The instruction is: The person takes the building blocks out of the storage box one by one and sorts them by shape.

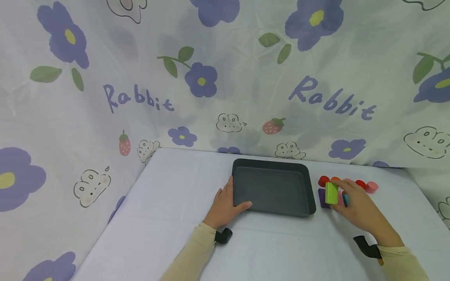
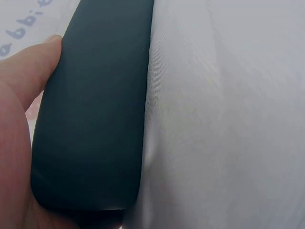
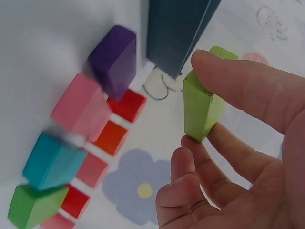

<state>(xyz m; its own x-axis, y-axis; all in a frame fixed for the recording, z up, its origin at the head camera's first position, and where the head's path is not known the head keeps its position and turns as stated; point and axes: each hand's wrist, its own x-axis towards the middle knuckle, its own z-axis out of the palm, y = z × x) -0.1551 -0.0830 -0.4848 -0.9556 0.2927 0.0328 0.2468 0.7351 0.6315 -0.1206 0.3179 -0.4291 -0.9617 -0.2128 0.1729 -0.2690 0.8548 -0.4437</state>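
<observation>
My right hand [image 1: 358, 205] pinches a lime green block [image 3: 198, 109] between thumb and fingertips. It holds the block above a row of coloured blocks. Among those are a purple block [image 3: 114, 62], a pink block [image 3: 81, 105], a teal block [image 3: 52, 160] and a green block [image 3: 35, 205]. A dark grey rectangular tray [image 1: 272, 189] lies flat on the table to the left of the blocks. Round its near left corner my left hand [image 1: 223, 205] holds on, thumb over the front rim and fingers along the left side.
Behind the blocks stands a row of small red, orange and pink pieces, such as the red one [image 1: 323, 180] and the pink one [image 1: 372, 187]. A white cloth covers the table [image 1: 281, 249]. Past its far edge hangs a flower-and-rabbit printed curtain [image 1: 246, 78].
</observation>
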